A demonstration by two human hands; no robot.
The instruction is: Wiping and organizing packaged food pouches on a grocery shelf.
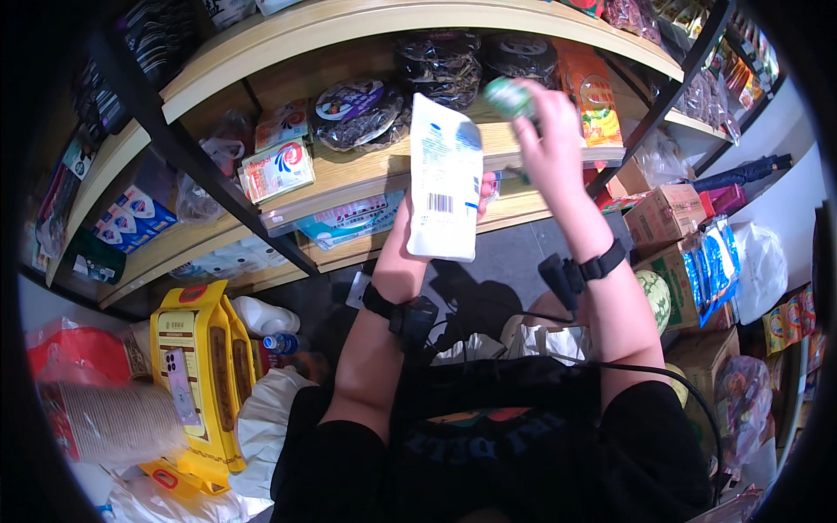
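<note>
A white pouch with blue print and a barcode is gripped in my left hand. It stands nearly upright in front of the shelf, hiding most of that hand's palm. Higher and to the right, my right hand has its thumb and fingers around a small green-and-white package, blurred and partly covered by the fingers. Behind the hands is a wooden shelf board. On it lie round plastic-wrapped dark goods, a taller stack of similar ones and an orange packet with fruit pictures.
Red-and-white packets lie on the shelf's left, near a black upright. Yellow bags, stacked paper cups and a white jug are at lower left. Cardboard boxes and a watermelon stand at right.
</note>
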